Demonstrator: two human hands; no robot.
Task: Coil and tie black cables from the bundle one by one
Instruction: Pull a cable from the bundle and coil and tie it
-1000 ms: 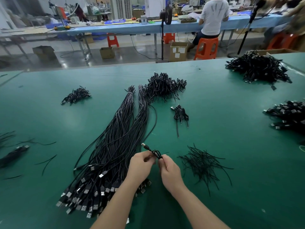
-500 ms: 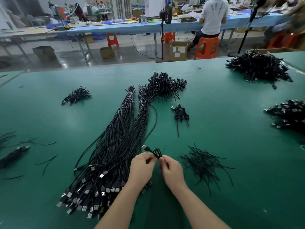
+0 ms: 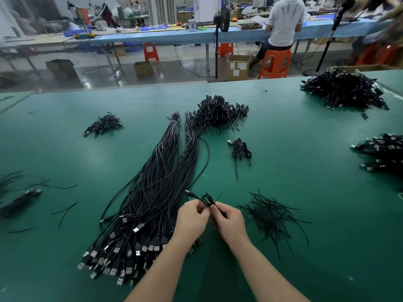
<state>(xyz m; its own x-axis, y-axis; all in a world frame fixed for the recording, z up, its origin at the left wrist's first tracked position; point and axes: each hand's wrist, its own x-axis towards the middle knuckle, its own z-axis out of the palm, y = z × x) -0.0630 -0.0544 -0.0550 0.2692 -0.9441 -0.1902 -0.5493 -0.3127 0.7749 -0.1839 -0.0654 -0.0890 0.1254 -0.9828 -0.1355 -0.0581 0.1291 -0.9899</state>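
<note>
Green table (image 3: 305, 192), coiled cable (image 3: 207, 199) pinched between both hands' grip

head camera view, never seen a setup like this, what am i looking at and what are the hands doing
This is a camera worn on a person's head, looking down at their own two bare hands over a green table. The left hand and right hand together pinch one small coiled cable, apparently tying it. Left of them lies a long bundle of black cables with USB plugs at the near end. To the right is a scatter of thin black ties. Piles of finished coils sit farther back.
</note>
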